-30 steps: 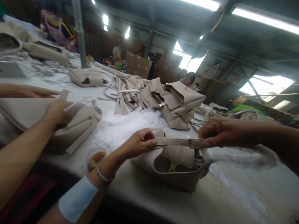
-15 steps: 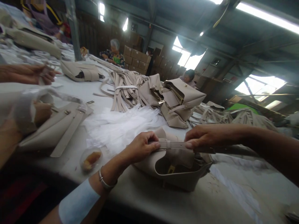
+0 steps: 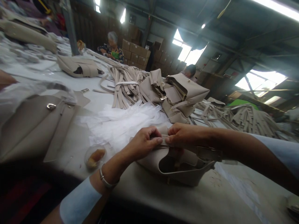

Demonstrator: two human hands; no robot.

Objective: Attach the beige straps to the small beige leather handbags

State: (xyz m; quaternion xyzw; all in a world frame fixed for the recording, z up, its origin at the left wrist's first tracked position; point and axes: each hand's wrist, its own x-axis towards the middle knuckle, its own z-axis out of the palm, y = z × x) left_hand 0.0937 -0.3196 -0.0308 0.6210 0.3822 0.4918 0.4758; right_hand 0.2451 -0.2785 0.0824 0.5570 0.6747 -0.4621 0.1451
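Note:
A beige leather handbag [image 3: 177, 172] lies open-mouthed on the white table [image 3: 191, 205] in front of me. Its beige strap [image 3: 164, 142] runs across the top. My left hand [image 3: 142, 144] pinches the strap's left part with curled fingers. My right hand [image 3: 184, 133] grips the same strap right beside it, the two hands almost touching. A metal buckle piece [image 3: 210, 153] on the strap shows under my right wrist. A silver bracelet [image 3: 105, 180] sits on my left wrist.
White tissue paper [image 3: 121, 123] spreads behind the bag. A heap of beige bags [image 3: 179, 96] and loose straps [image 3: 123, 85] lies farther back. Another beige bag [image 3: 35, 124] lies at left beside a small clear dish [image 3: 94, 157]. People sit at the far end near cardboard boxes [image 3: 134, 53].
My right hand slid left along the strap until it met my left hand. The neighbour's hands at left have left the view, and their bag now lies flat.

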